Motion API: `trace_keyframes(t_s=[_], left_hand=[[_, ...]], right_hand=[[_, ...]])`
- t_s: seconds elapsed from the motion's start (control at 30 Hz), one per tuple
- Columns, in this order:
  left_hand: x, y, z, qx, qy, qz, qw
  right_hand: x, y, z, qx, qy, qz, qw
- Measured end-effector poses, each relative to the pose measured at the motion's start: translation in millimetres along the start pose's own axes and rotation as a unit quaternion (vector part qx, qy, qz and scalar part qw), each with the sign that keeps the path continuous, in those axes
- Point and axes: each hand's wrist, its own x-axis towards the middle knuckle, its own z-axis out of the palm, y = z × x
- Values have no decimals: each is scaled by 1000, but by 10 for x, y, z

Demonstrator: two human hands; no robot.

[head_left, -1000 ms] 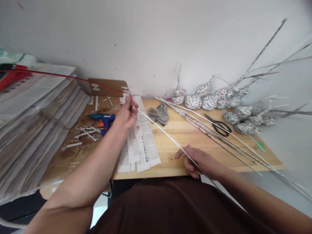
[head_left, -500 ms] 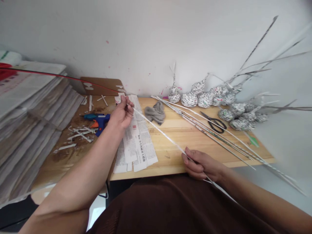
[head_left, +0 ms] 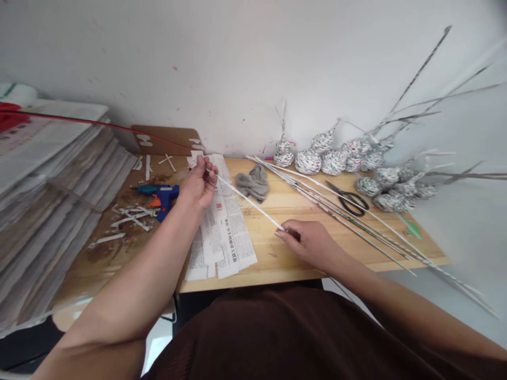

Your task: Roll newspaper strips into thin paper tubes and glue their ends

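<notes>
A thin white paper stick [head_left: 247,199] slants down from left to right between my two hands. My left hand [head_left: 199,182] pinches its upper end above the printed newspaper strips [head_left: 232,237]. Lower on the stick, my right hand [head_left: 307,240] closes thumb and fingers round it, over the bare wood near the front edge. Part of the stick shows again below my right wrist. A crumpled grey cloth [head_left: 253,183] lies just behind the stick.
Black scissors [head_left: 350,202] and several long paper sticks [head_left: 317,199] lie at the right. Woven paper gourd shapes [head_left: 308,161] stand by the wall. A blue glue gun [head_left: 165,196], paper scraps [head_left: 134,217] and a tall newspaper stack [head_left: 59,184] are at the left.
My right hand has moved up and to the left along the stick, nearer to my left hand, and its palm has turned downward. My left hand has stayed in place.
</notes>
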Motion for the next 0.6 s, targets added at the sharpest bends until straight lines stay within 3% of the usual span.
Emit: trace_keyframes(t_s=[0.47, 0.53, 0.6], left_hand=[[-8, -64, -7, 29, 14, 25, 999], [-10, -58, -6, 28, 17, 18, 999], [-14, -43, 1, 23, 20, 9, 999]], right_hand=[[57, 79, 135, -100, 39, 23, 994], [91, 63, 154, -74, 40, 27, 996], [120, 63, 167, 32, 5, 42, 999]])
